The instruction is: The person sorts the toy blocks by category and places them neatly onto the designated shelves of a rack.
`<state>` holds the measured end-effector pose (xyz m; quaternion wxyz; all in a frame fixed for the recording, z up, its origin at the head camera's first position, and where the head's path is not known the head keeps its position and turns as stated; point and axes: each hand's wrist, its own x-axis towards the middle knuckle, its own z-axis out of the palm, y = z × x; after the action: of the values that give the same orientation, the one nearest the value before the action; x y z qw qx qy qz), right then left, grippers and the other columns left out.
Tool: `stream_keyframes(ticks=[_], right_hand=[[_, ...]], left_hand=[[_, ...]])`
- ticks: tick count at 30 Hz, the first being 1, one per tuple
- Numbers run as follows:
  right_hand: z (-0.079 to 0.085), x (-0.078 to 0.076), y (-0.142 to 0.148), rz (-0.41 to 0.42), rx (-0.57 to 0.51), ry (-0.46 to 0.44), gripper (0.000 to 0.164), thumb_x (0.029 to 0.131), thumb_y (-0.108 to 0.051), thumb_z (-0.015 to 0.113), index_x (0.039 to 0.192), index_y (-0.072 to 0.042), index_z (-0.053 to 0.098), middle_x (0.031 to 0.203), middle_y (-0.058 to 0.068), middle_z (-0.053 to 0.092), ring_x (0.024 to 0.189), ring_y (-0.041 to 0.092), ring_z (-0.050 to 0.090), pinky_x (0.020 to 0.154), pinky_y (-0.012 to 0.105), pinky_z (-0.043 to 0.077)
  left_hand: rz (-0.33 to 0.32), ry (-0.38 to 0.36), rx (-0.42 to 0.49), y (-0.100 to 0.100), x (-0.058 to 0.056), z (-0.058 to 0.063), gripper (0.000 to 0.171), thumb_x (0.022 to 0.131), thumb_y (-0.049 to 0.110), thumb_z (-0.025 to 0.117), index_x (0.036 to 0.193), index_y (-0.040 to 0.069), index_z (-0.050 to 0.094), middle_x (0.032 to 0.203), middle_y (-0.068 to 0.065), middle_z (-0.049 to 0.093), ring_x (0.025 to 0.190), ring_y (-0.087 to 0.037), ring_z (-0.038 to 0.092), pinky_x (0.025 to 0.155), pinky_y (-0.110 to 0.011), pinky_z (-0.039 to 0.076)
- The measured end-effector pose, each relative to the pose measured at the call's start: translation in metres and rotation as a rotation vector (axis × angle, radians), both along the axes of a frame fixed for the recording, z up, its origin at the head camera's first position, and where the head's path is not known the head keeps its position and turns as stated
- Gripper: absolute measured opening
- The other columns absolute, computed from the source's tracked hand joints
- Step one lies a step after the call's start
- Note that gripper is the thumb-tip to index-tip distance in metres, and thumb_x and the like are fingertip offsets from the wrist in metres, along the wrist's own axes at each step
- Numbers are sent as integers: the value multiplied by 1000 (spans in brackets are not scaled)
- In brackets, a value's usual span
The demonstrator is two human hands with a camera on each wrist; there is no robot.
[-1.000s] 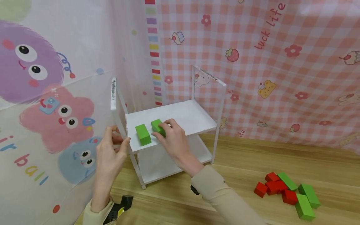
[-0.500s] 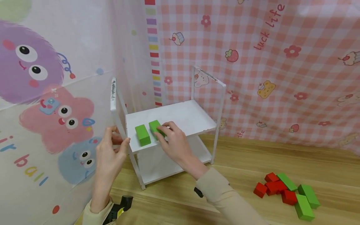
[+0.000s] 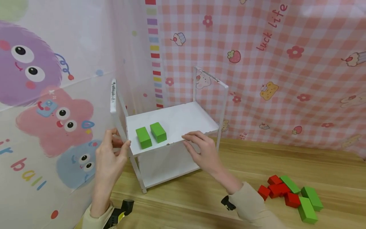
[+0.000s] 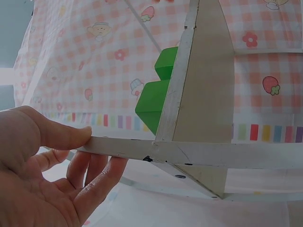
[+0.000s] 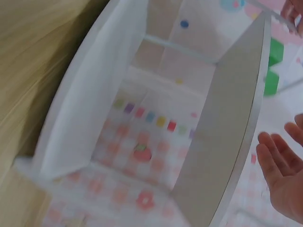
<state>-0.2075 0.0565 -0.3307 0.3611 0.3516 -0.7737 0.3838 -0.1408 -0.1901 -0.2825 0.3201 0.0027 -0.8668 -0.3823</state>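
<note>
Green blocks | upper shelf | between left fingers, right fingers

This looks like a children's play corner, though whether in a home or a nursery cannot be told. Along the far edge of the wood-grain surface hangs a pink checked cloth printed with strawberries, cupcakes and flowers, and along its left edge a white sheet with smiling cartoon figures, the two meeting at the far left corner. A small white shelf stands near that corner, and red and green toy blocks lie towards the near right corner.
</note>
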Motion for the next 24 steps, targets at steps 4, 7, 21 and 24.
stream_keyframes(ticks=[4, 7, 21, 24], right_hand=[[-14, 0, 34, -39, 17, 0, 18, 81, -2, 70, 98, -1, 71, 98, 13, 70, 89, 24, 69, 74, 35, 56], [-27, 0, 65, -88, 39, -40, 20, 79, 0, 71, 99, -1, 71, 98, 12, 71, 90, 25, 69, 76, 33, 56], [-82, 23, 221, -299, 174, -259, 28, 80, -2, 71, 107, -7, 70, 101, 10, 71, 103, -22, 46, 86, -3, 32], [-90, 29, 247, -317, 186, -337, 29, 81, -6, 71, 110, -7, 69, 103, 11, 71, 102, -28, 40, 83, -3, 31]], left_hand=[[0, 3, -4, 0, 0, 0, 33, 88, 5, 63, 116, 0, 46, 92, -19, 61, 89, -33, 65, 74, -49, 55], [-1, 5, -5, 0, 0, 0, 34, 88, 5, 63, 117, -1, 47, 91, -19, 61, 89, -33, 64, 74, -49, 55], [-3, 5, -14, 0, 0, 1, 32, 88, 5, 63, 115, -1, 47, 90, -19, 61, 88, -33, 65, 73, -49, 56], [-2, 7, -15, 0, 0, 1, 32, 88, 5, 63, 115, -1, 47, 90, -19, 61, 88, -33, 65, 73, -49, 56]])
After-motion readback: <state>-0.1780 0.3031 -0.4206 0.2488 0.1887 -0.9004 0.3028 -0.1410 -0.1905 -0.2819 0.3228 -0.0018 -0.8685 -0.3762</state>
